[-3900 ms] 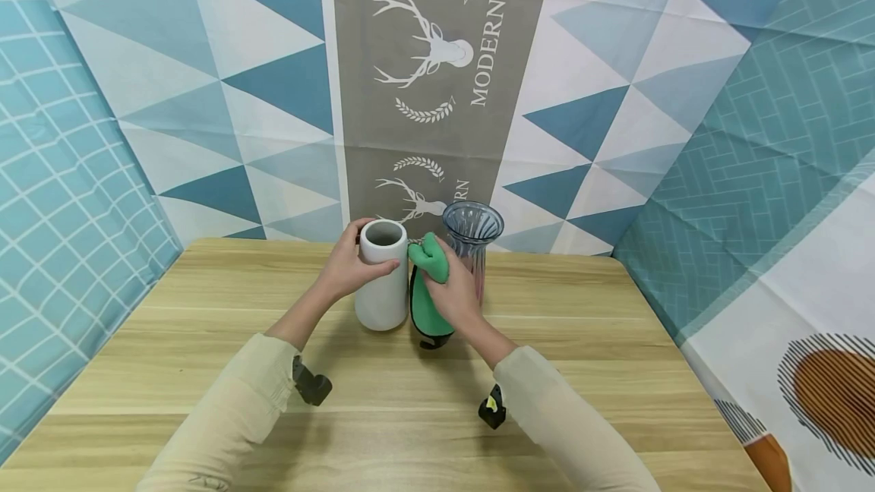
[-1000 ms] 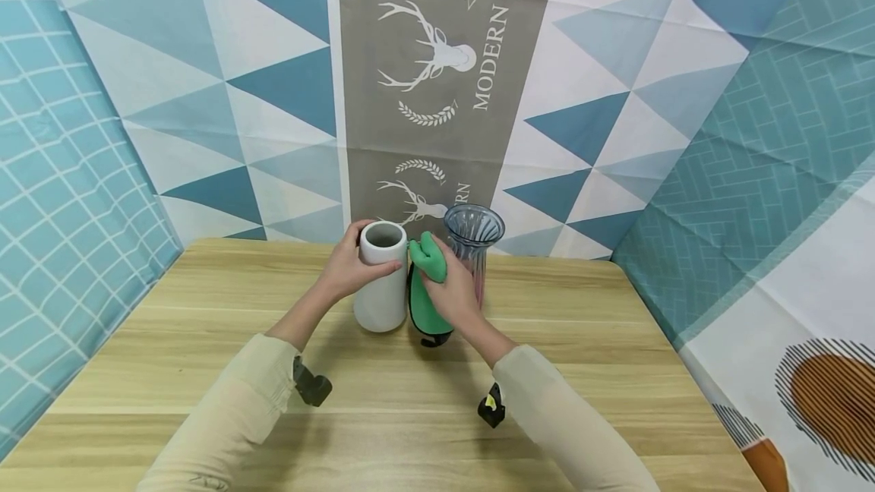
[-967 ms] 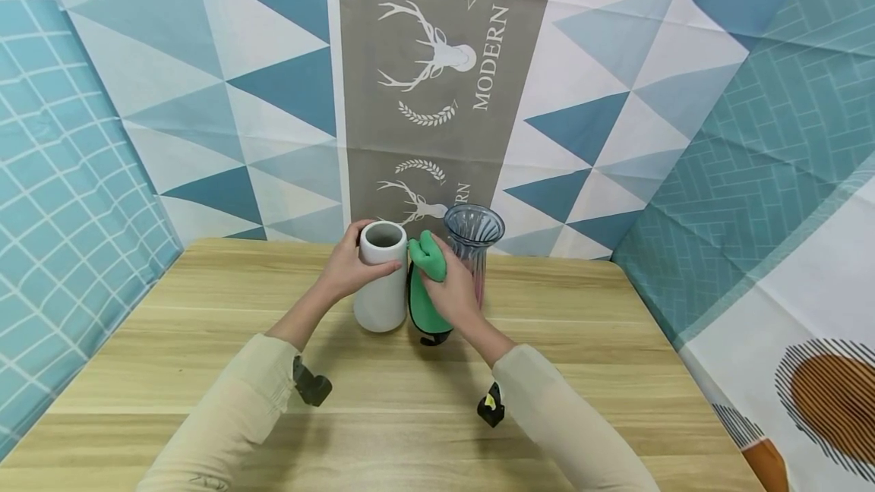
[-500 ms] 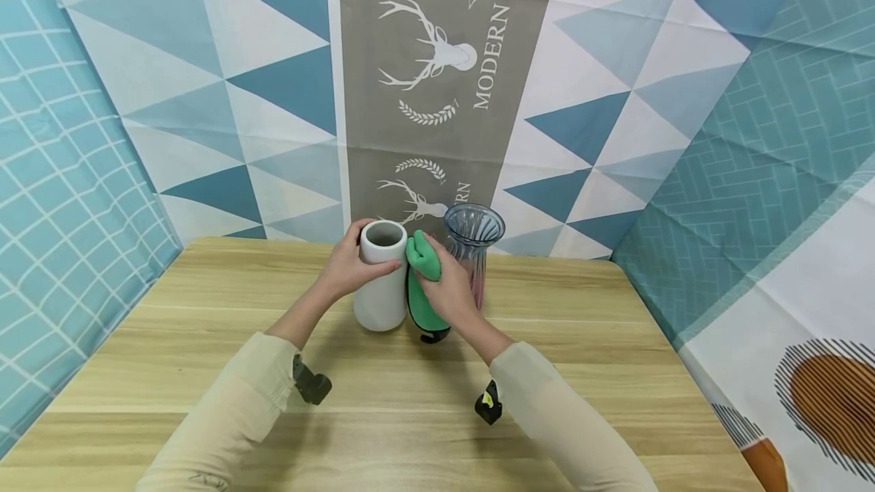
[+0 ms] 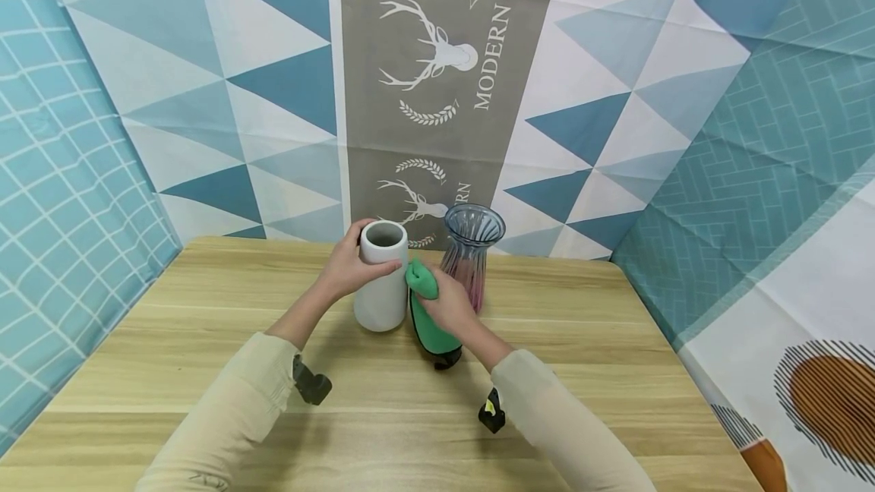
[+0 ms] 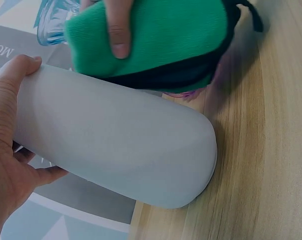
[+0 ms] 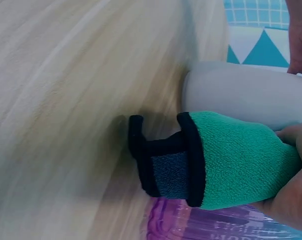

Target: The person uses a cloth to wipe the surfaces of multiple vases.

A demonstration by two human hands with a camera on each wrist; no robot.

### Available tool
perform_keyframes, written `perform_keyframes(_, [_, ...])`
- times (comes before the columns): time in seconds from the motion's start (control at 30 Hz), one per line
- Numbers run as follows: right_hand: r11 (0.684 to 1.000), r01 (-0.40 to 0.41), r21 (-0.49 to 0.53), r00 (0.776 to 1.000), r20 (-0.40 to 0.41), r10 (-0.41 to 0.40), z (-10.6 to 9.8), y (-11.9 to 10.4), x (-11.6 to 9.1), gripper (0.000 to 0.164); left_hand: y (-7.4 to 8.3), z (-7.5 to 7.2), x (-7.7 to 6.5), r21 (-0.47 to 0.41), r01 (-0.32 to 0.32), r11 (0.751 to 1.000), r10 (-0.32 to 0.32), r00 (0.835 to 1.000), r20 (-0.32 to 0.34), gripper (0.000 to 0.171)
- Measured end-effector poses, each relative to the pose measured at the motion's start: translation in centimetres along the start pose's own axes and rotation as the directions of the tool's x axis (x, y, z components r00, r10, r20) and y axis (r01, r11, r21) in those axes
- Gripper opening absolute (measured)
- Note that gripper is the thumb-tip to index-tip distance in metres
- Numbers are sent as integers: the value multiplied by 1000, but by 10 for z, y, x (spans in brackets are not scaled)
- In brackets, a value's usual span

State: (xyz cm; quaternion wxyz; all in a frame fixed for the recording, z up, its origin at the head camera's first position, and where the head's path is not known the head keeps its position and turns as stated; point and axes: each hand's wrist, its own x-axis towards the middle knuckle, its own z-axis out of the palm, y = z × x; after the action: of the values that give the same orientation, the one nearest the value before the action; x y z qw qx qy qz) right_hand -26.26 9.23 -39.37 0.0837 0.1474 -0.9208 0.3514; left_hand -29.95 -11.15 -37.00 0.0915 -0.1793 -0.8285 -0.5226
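A white cylindrical vase (image 5: 380,298) stands upright on the table. My left hand (image 5: 345,270) grips it near the mouth, thumb across the front and fingers behind. My right hand (image 5: 450,302) holds a folded green cleaning cloth (image 5: 434,332) with black edging, close along the vase's right side. In the left wrist view, the thumb presses on the green cloth (image 6: 176,35), whose black edge runs beside the white vase (image 6: 120,135). The right wrist view shows the cloth's dark blue underside and a black loop (image 7: 135,132) hanging at its lower end.
Just right of the cloth stands a ribbed glass vase (image 5: 473,228), blue at its flared rim and pink below, partly hidden by the right hand. The wooden table (image 5: 383,431) ends at a patterned backdrop (image 5: 273,97). Black wrist cameras (image 5: 311,382) hang under both sleeves.
My right hand has slid the green cloth downward along the white vase, and its lower end has come nearer me. The left hand and both vases have stayed in place.
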Motion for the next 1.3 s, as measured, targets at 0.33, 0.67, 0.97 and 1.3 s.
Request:
perform_keyframes(0.33, [999,-22,-36,992,126,27,3,7,-8,55,0,0,0,3,9,1000,-9,1000,7,80])
perform_keyframes(0.67, [1000,-15,-23,998,65,17,-2,7,-8,52,0,0,0,8,-11,1000,11,1000,9,80])
perform_keyframes(0.97, [1000,-19,11,997,-76,20,-8,6,-3,49,2,0,0,20,0,1000,0,1000,12,80])
perform_keyframes(1.3, [992,-23,126,978,-204,48,-16,-8,3,58,2,-1,0,34,-16,999,16,1000,5,81])
